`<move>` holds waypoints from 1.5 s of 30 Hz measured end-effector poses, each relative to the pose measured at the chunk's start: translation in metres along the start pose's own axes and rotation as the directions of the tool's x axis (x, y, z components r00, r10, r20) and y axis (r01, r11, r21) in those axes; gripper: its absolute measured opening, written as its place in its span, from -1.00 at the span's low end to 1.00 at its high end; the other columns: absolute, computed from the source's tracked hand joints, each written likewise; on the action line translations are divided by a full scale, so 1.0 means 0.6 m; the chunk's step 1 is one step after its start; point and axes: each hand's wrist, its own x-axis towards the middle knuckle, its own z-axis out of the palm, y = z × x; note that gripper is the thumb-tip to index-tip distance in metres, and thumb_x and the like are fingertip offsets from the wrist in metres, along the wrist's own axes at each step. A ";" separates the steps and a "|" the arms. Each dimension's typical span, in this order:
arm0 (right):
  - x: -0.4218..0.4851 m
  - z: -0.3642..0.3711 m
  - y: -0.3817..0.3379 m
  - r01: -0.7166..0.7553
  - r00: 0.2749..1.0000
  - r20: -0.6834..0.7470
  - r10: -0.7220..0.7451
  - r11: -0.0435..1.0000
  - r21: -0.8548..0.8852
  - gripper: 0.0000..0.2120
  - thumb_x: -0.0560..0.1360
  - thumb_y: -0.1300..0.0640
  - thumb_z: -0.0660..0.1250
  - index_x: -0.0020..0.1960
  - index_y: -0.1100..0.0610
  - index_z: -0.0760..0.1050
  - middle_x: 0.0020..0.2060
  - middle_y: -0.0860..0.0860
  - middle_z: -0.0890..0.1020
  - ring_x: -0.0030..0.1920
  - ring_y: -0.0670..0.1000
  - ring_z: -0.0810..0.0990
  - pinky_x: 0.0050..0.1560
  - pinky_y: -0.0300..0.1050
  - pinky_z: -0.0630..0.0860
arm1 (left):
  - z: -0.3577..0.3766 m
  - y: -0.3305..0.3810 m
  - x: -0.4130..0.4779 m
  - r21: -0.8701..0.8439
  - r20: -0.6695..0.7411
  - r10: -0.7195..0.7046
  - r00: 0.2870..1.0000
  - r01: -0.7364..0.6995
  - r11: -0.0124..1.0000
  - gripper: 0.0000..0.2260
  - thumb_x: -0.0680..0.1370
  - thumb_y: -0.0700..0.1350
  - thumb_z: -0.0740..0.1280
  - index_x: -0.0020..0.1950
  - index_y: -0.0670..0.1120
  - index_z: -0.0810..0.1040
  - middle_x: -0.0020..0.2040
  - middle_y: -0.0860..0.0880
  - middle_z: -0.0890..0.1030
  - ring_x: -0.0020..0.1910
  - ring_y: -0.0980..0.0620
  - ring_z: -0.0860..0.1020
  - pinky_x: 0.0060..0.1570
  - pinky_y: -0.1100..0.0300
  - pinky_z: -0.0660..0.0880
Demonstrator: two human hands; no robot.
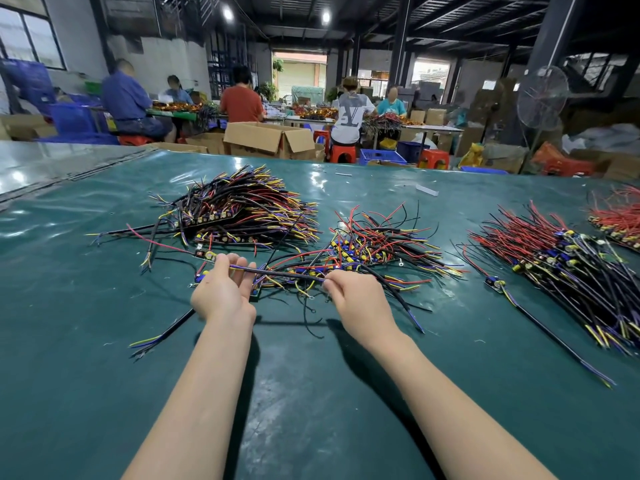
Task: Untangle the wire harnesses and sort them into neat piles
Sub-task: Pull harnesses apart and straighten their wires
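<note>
One black wire harness (pixel 277 273) is held tight between the left hand (pixel 221 292) and right hand (pixel 353 299), fingers pinched shut, probably to pull it free from the messy pile (pixel 367 251) at one o'clock.

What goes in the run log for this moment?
hands: left, right stretching one harness | tangle unsorted | piles started

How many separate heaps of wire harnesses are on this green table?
4: a dark stacked heap at back left, a tangled heap in the centre, a red-wired heap at right, and a cropped heap at far right.
</note>
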 end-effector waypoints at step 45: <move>0.011 -0.046 0.014 -0.281 0.955 0.071 0.287 0.809 0.517 -0.50 0.54 -0.12 0.18 -0.45 0.13 0.52 -0.50 0.07 0.54 -0.46 0.00 0.47 -0.25 -0.07 0.46 | 0.007 0.001 -0.019 0.072 0.054 0.002 0.999 -0.006 0.997 -0.71 0.50 -0.28 0.27 -0.43 -0.12 0.50 -0.63 0.09 0.51 -0.61 0.23 0.48 -0.52 0.40 0.45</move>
